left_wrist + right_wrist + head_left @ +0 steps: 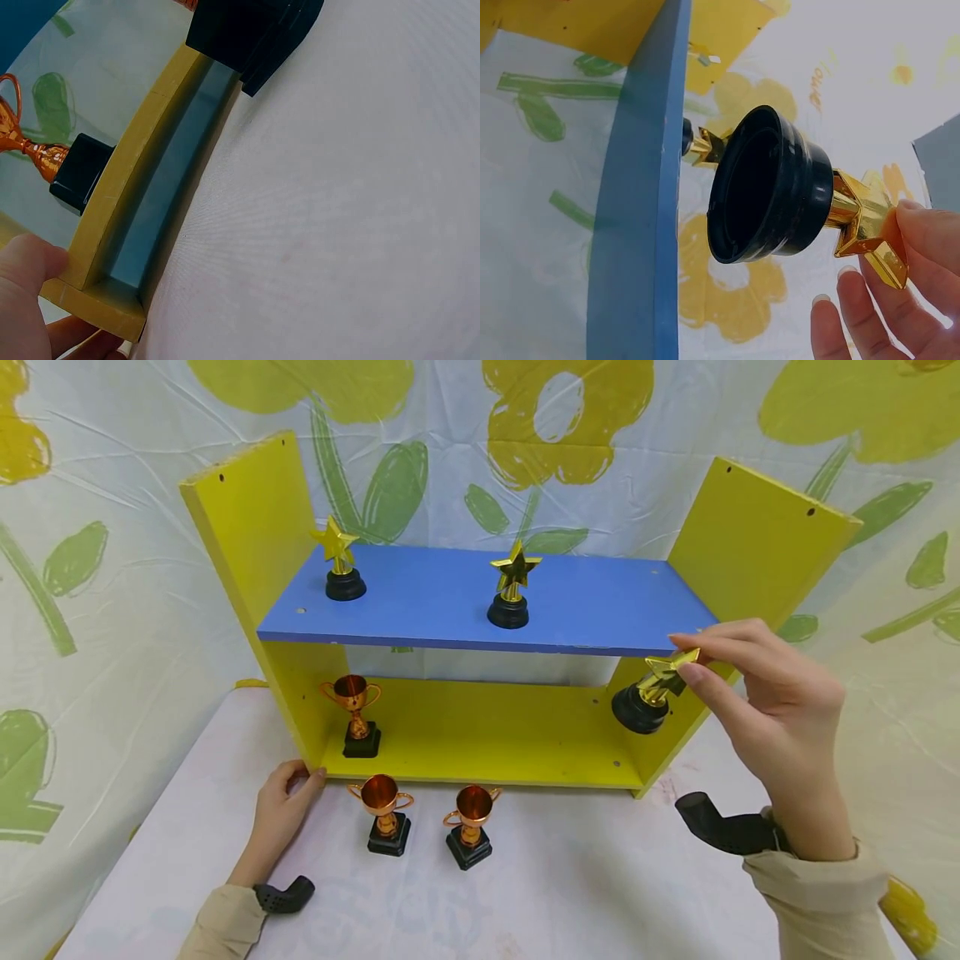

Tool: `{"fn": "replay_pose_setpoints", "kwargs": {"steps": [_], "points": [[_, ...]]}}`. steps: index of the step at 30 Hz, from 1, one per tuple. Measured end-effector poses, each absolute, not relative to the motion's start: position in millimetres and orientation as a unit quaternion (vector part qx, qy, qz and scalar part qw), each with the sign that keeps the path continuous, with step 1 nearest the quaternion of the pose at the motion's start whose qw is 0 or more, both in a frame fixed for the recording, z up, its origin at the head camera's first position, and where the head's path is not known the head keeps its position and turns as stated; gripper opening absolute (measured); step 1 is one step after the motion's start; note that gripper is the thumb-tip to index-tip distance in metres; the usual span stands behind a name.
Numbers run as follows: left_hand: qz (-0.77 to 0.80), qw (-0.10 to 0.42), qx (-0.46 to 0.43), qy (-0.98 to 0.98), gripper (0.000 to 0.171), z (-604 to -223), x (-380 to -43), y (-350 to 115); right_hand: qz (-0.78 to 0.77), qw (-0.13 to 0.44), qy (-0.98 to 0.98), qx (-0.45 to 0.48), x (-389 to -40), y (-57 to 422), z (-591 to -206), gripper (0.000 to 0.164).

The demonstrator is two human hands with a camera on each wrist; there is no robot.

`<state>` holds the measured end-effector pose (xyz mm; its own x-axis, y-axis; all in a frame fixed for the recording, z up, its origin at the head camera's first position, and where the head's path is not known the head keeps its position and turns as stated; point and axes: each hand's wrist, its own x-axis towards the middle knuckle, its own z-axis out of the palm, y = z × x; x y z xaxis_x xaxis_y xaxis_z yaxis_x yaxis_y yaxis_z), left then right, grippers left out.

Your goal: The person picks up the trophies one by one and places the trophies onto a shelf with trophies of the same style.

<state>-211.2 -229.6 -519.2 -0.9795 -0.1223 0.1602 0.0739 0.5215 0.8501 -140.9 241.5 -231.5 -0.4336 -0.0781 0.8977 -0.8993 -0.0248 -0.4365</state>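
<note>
Star trophy [810,195], hollow underside visible in right wrist view only, pinched in right hand [783,702], near shelf [427,593] right end, left hand [281,802] clamped on lower-left corner.

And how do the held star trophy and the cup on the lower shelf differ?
The star trophy is gold on a round base; the cup is copper on a square one. The star trophy tilts in the right hand; the cup stands upright. Both bases are black.

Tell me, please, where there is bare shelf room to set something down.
Blue shelf: between left star and middle star, and middle star to right panel. Lower shelf: from copper cup to that panel. Crowded: table before the lower shelf's left half, with two cups.
</note>
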Motion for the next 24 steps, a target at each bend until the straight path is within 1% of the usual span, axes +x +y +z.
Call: {"fn": "replay_pose_setpoints", "kwargs": {"steps": [5,17,24], "points": [[-0.493,0.112,0.009,-0.863,0.043,-519,-211,-229,0.587,0.347,-0.609,0.406,-143,241,-228,0.021],[-0.485,0.118,0.008,-0.866,0.044,-522,-211,-230,0.583,0.352,-0.607,0.409,-145,238,-215,0.021],[-0.484,0.121,0.009,-0.867,0.042,-522,-211,-229,0.58,0.354,-0.618,0.395,-144,237,-207,0.02]]}}
